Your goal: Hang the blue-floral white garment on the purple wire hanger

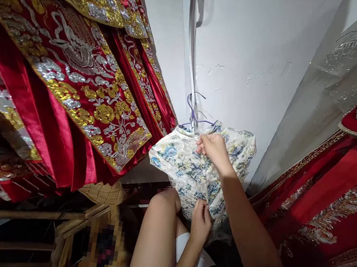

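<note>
A small cream garment with a blue floral print [187,166] hangs on a purple wire hanger [195,116] from a thin pole against the white wall. My right hand [213,150] pinches the garment near its collar, fingers closed on the cloth. My left hand [200,220] grips the lower part of the same garment, fingers curled into the fabric. My raised knee [163,203] sits just below the garment.
Red robes with heavy gold and silver embroidery [73,71] hang at the left, and more red embroidered cloth [340,204] at the right. A grey sequinned cover [346,56] hangs at the upper right. Wooden rails and a woven basket [104,194] lie at the lower left.
</note>
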Action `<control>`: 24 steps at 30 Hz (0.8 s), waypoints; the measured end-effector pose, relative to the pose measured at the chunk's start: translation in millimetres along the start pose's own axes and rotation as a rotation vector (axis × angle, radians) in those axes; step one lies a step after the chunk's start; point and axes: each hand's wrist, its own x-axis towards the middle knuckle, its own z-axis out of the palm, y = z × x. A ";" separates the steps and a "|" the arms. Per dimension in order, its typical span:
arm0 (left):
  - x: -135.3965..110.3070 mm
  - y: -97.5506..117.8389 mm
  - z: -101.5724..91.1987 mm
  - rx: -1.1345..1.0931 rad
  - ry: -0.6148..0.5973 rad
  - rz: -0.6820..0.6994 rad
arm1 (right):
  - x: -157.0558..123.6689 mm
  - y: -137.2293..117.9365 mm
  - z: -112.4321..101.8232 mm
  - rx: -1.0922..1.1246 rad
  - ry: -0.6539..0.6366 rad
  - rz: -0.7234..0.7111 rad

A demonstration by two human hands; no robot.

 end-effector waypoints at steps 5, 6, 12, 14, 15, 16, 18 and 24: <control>13.5 -2.8 -12.5 0.025 -0.052 0.021 | -1.6 -4.3 7.9 0.069 -0.054 -0.012; 22.8 4.5 -20.5 0.022 -0.067 0.044 | -4.7 -2.0 7.8 0.084 -0.065 -0.009; 119.1 104.9 -92.6 -0.021 0.195 0.327 | -20.0 6.3 5.0 0.182 -0.125 0.006; 148.1 136.5 -113.6 0.073 0.182 0.479 | -20.7 5.6 5.2 0.194 -0.135 0.004; 158.2 148.8 -121.2 0.136 0.137 0.545 | -19.8 6.2 5.5 0.197 -0.137 -0.003; 165.0 158.8 -126.6 0.201 0.097 0.596 | -18.1 8.1 5.8 0.198 -0.141 -0.017; 170.0 174.1 -132.3 0.297 0.063 0.646 | -13.0 17.3 6.6 0.172 -0.153 -0.052; 176.2 187.7 -169.3 0.107 0.500 0.533 | -14.5 79.1 13.7 0.020 -0.134 0.074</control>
